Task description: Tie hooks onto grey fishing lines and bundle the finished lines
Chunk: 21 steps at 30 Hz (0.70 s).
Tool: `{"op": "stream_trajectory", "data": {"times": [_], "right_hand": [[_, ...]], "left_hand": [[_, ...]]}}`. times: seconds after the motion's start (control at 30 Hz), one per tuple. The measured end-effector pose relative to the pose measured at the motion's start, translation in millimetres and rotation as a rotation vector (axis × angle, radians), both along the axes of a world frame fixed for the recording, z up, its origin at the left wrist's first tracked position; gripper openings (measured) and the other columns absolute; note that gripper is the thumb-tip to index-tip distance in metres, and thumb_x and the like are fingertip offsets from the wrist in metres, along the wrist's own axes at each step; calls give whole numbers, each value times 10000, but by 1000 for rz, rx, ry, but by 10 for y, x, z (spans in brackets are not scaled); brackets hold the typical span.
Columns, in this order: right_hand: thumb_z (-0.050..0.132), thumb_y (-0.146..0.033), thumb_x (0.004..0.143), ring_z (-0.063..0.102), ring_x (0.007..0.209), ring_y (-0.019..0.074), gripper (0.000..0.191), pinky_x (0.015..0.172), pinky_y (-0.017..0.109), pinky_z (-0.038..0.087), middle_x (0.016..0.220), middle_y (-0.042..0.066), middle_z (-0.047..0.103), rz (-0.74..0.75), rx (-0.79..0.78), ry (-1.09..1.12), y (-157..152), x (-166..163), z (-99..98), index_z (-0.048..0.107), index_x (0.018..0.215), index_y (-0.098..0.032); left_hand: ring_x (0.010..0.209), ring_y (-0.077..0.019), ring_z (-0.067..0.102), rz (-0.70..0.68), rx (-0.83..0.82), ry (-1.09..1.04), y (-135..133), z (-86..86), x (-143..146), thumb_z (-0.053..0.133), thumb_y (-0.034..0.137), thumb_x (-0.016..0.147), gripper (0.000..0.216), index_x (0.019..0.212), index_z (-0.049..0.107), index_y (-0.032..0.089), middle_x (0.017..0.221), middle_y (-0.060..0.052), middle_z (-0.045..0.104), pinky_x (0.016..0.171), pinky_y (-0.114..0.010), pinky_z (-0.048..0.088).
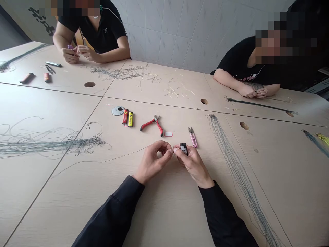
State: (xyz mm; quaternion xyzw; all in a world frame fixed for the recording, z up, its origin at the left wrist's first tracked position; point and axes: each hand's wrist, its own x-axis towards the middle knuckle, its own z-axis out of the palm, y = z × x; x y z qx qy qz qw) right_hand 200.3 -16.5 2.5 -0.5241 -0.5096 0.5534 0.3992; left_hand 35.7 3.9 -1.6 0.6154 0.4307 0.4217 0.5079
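Observation:
My left hand [156, 159] pinches a thin dark cord [108, 160] between thumb and fingers; its loose length trails left across the table. Close beside it, my right hand [192, 163] is closed around a black lighter [183, 148], whose top shows above the fingers. The two thumbs nearly meet, and what lies between their tips is too small to make out. Just beyond my hands are red-handled pliers [153, 125], spread apart, and pink thread snips [193, 138]. A red lighter [125, 116] and a yellow lighter [130, 119] lie side by side farther left.
Cord bundles with hooked-looking ends lie left [84, 142] and right [236, 164]. A round lid [117, 110] sits by the lighters. Across the table [164, 209], two people in black work, one person's hands [79, 54] at left, another's hands [253, 92] at right. Round holes [89, 84] pierce the tabletop.

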Motion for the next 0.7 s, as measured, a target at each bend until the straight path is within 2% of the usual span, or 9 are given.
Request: {"op": "stream_trajectory", "data": {"times": [0.2, 0.4, 0.5, 0.6, 0.7], "right_hand": [[586, -507, 908, 180, 529, 93, 359, 471, 249, 168, 621, -63, 231, 19, -35, 67, -5, 0, -10, 491, 757, -196], [594, -517, 902, 212, 550, 97, 352, 467, 239, 192, 645, -57, 254, 5, -51, 53, -11, -19, 12, 515, 795, -190], [560, -497, 920, 217, 521, 92, 297, 450, 225, 190, 630, -67, 284, -24, -57, 107, 0, -12, 15, 522, 892, -204], [429, -475, 965, 229, 484, 93, 238, 437, 210, 195, 623, -75, 362, -86, -70, 202, 9, 10, 19, 467, 1023, -247], [387, -470, 991, 295, 491, 95, 230, 447, 205, 241, 655, -63, 431, -90, -29, 142, 4, 27, 33, 456, 1073, -267]], "left_hand": [[732, -122, 546, -15, -46, -48, 6, 13, 1, 614, 308, 873, 152, 828, 609, 163, 787, -8, 613, 707, -245, 452], [713, -115, 522, -20, -24, -55, 8, 1, -1, 593, 271, 873, 121, 818, 591, 162, 765, -3, 586, 694, -244, 439], [702, -109, 509, -12, -17, -42, 9, 16, 4, 581, 226, 857, 81, 804, 577, 164, 754, 5, 570, 684, -237, 430], [687, -105, 498, -3, -17, -32, 7, 40, 9, 570, 200, 842, 66, 786, 562, 167, 731, 13, 553, 672, -233, 422], [678, -104, 495, 13, -8, -26, 8, 45, 13, 570, 188, 829, 55, 779, 554, 169, 722, 16, 551, 671, -234, 420]]}}
